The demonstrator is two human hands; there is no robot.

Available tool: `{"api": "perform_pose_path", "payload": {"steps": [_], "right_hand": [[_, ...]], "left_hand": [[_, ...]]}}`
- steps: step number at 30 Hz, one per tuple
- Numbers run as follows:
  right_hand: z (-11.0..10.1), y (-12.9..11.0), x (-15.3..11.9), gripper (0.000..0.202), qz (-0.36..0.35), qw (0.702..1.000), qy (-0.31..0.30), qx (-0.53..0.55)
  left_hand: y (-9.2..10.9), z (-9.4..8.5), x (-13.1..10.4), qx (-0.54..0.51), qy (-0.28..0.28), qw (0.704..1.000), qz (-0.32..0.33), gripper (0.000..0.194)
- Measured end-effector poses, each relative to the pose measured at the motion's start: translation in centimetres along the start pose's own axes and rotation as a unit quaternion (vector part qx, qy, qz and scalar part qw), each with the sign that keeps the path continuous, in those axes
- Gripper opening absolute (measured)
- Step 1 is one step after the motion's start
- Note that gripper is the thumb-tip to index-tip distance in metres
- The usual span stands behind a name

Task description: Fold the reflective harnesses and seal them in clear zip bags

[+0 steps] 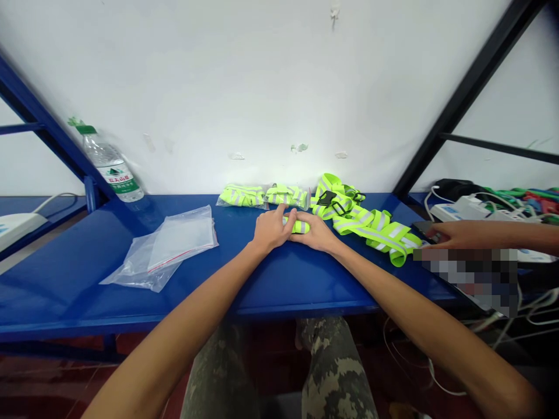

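Observation:
Between my two hands, low over the blue table [279,279], is a folded bundle of neon-yellow reflective strap [301,226] with a silver stripe. My left hand [274,226] closes on its left side, fingers over the top. From the right, my right hand [317,231] wraps round the same bundle; part of it is hidden under the fingers. Just behind my hands lie two clear bags, a left packed bag [242,195] and a right packed bag [287,195], each with yellow strap inside. Loose reflective straps [367,224] with black buckles spread out to the right.
Clear zip bags [174,244] lie stacked on the left. A water bottle [114,166] stands by the wall at back left. Another person's hand [458,234] reaches in at the right, near a blurred-out device [476,279], power strips and cables. Metal frame posts flank the table.

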State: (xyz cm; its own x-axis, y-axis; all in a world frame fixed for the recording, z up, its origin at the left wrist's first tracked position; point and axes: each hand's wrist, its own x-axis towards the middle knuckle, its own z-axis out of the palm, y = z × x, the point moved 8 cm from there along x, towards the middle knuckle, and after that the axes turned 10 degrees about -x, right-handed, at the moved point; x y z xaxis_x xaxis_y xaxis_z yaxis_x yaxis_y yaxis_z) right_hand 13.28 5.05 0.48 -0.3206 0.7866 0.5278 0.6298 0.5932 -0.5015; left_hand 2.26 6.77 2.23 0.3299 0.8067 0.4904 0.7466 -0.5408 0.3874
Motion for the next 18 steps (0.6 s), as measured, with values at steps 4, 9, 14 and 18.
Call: {"api": "perform_pose_path", "payload": {"steps": [4, 9, 14, 18], "right_hand": [[-0.1, 0.3, 0.2, 0.035, 0.030, 1.000, 0.002, 0.005], [-0.5, 1.3, 0.4, 0.039, 0.070, 0.995, 0.023, 0.067], [-0.6, 1.0, 0.4, 0.040, 0.065, 0.994, 0.027, 0.083], [-0.6, 0.4, 0.3, 0.044, 0.041, 0.996, 0.021, 0.078]], "left_hand": [[-0.1, -0.1, -0.2, -0.031, 0.012, 0.999, 0.007, 0.045], [0.6, -0.3, -0.4, -0.035, 0.044, 0.997, 0.046, 0.039], [1.0, -0.4, -0.3, 0.007, 0.041, 0.998, 0.047, 0.041], [0.9, -0.7, -0.3, 0.011, 0.041, 0.998, 0.044, 0.040]]}}
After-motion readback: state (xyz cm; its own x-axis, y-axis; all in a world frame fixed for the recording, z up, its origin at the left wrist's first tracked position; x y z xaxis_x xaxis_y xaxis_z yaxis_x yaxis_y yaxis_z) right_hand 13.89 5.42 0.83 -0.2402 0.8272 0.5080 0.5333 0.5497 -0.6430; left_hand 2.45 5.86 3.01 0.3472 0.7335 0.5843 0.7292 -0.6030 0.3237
